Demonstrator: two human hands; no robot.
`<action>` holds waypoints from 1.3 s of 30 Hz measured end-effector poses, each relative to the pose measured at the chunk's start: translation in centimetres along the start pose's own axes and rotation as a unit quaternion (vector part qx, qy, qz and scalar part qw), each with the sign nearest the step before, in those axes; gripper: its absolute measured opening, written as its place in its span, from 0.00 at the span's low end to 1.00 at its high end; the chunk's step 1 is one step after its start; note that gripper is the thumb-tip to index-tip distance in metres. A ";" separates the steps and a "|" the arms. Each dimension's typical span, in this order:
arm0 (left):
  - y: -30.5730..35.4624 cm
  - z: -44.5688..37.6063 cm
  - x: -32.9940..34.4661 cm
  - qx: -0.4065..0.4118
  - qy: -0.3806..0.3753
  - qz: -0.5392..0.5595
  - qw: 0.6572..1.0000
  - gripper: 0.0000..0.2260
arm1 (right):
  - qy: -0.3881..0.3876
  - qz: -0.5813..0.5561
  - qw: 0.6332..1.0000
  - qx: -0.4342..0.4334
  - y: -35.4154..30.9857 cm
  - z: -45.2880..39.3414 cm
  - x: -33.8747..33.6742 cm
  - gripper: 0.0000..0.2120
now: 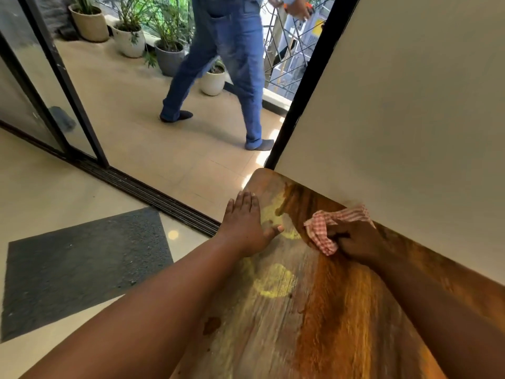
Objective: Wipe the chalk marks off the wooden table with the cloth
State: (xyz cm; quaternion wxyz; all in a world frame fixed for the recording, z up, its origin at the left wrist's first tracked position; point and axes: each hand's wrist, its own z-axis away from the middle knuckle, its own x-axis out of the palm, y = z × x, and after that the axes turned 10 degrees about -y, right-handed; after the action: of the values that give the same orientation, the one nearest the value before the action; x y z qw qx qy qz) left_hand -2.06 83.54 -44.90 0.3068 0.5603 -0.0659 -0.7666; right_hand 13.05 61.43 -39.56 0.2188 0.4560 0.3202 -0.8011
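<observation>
A wooden table (pixel 328 324) runs along a white wall, narrow end pointing away from me. Yellow chalk marks (pixel 274 280) smear its left half, with more chalk near the far end. My left hand (pixel 246 225) lies flat with straight fingers on the table's left edge near the far corner. My right hand (pixel 355 242) grips a bunched red-and-white checked cloth (pixel 321 229) and presses it on the wood beside the wall, just right of the chalk.
The white wall (pixel 396 119) borders the table's right side. A sliding glass door (pixel 54 105) opens onto a balcony where a person in blue jeans (pixel 232 64) walks past potted plants (pixel 128 36). A dark doormat (pixel 82 269) lies on the floor at left.
</observation>
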 end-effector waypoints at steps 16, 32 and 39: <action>-1.2 5.0 -1.0 -0.023 -0.033 0.023 0.999 0.43 | 0.090 -0.076 0.992 0.047 -4.9 3.3 4.8 0.18; -1.4 14.9 0.6 -0.006 -0.049 -0.049 0.998 0.39 | 0.058 -0.043 0.997 -0.015 -14.1 12.5 11.2 0.14; -1.4 19.0 2.6 0.053 -0.067 -0.098 0.992 0.38 | -0.040 0.015 0.994 -0.103 -12.9 22.9 13.0 0.15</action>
State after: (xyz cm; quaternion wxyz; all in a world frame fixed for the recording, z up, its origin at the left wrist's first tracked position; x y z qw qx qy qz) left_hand -20.20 78.60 -40.73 0.1950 0.5270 -0.0719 -0.8241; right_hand -15.08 53.37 -38.21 0.2889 0.4032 0.3854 -0.7781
